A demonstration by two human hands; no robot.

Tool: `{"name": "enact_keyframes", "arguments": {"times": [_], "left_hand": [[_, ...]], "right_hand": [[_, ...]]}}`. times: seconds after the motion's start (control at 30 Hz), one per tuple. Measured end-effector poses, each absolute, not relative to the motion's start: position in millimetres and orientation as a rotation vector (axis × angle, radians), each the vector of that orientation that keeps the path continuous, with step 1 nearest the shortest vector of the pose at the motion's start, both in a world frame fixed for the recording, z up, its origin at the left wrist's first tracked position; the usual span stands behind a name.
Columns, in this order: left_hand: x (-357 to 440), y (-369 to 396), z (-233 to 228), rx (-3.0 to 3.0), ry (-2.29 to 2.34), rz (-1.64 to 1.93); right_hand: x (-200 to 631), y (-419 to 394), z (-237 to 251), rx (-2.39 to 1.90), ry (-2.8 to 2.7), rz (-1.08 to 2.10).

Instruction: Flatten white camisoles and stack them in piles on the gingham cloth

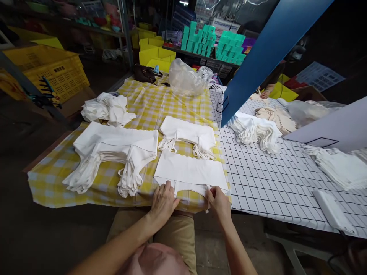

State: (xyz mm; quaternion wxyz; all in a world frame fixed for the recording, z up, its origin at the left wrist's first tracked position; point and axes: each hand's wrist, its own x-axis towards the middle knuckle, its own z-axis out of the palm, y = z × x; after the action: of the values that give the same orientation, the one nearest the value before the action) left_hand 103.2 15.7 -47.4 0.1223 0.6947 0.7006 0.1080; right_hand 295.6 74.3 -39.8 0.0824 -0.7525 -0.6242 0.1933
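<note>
A white bra top with thin straps lies flat at the table's front edge, its straps toward me. My left hand is closed at its left strap, fingers curled over the fabric; the exact grip is partly hidden. At the other strap, my right hand pinches the cloth between thumb and fingers, and a bit of strap hangs below. Just behind lies a small stack of similar white tops. To the left sits a taller stack of white tops, straps gathered in two bunches.
A crumpled white pile sits at the back left, with a clear plastic bag and dark handbag farther back. A blue panel slants across the table. Beyond it are more garment stacks and another person's hand.
</note>
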Motion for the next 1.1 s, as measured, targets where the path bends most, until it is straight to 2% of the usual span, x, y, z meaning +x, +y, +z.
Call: {"name": "enact_keyframes", "arguments": {"times": [0.27,0.47,0.6,0.83,1.1], "left_hand": [[103,21,-51,1.762,1.874,0.585],[86,46,-37,1.223,1.601,0.822],[70,83,-28,0.937,1.405,0.845],[65,132,-32,1.284,1.818,0.684],[66,135,-40,1.323,1.818,0.610]], "right_hand": [[301,83,-43,-2.012,-1.534,0.940],[308,94,-39,-1.889,-1.819,0.741],[311,113,-36,-1.828,-1.949,0.637],[310,145,-40,-1.784,-2.027,0.618],[307,150,-48,-1.858,-1.874,0.715]]}}
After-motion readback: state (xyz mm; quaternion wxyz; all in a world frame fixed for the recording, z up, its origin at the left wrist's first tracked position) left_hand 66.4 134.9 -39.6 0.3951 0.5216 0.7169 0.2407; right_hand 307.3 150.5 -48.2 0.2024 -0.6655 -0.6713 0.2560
